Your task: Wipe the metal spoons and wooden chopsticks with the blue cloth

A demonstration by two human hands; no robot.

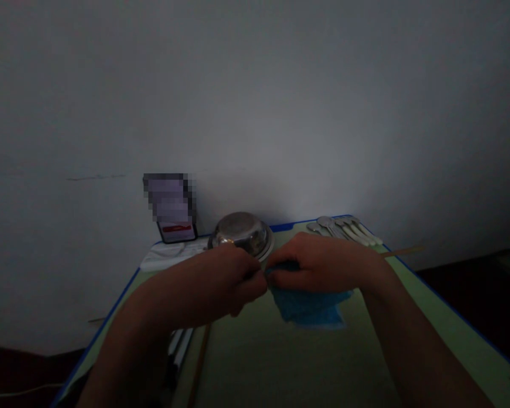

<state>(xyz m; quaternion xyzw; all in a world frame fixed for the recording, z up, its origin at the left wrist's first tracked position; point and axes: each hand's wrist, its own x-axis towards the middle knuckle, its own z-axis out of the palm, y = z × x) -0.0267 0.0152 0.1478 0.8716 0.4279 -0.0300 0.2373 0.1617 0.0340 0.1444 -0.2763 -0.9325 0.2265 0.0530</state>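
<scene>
My left hand (233, 277) and my right hand (318, 263) meet above the middle of the table. A crumpled blue cloth (312, 309) hangs below my right hand, whose fingers are closed on it. The fingers of my left hand are curled in a pinch right beside the right fingertips. What they grip is hidden in the dim light. Just behind my hands lies an upturned metal bowl (240, 229). Several spoons (344, 228) with pale handles lie in a row at the far right, beyond my right hand.
At the back left a phone (176, 231) leans against the wall. A white item (164, 258) lies in front of it. Black-and-white sticks (181, 348) and a thin brown stick (199, 362) lie near my left forearm. Another thin stick (403, 250) juts past the blue-edged table's right side.
</scene>
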